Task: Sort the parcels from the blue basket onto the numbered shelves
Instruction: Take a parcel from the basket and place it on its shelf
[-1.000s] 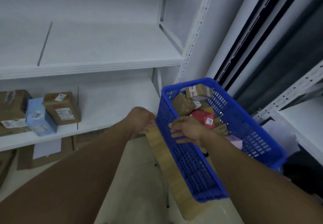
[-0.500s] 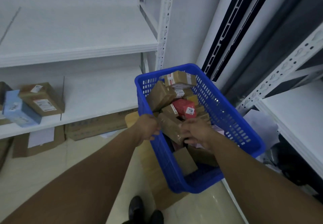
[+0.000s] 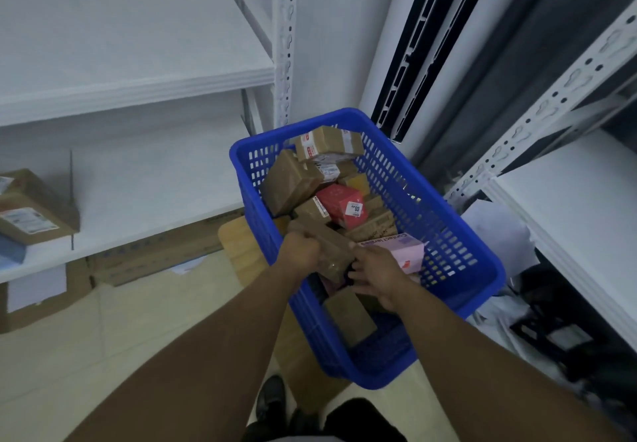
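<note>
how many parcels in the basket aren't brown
2. The red parcel lies mid-pile in the blue basket; the pink parcel sits just nearer, beside the right hand. More may be buried under the brown ones.

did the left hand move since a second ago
Yes. The left hand went from outside the basket's left wall, over the rim, and now grips a brown parcel inside it.

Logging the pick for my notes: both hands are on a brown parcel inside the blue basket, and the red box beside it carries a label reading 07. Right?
Not quite: the head view shows the red box labelled 03. The left hand and right hand are on the brown parcel in the blue basket.
</note>
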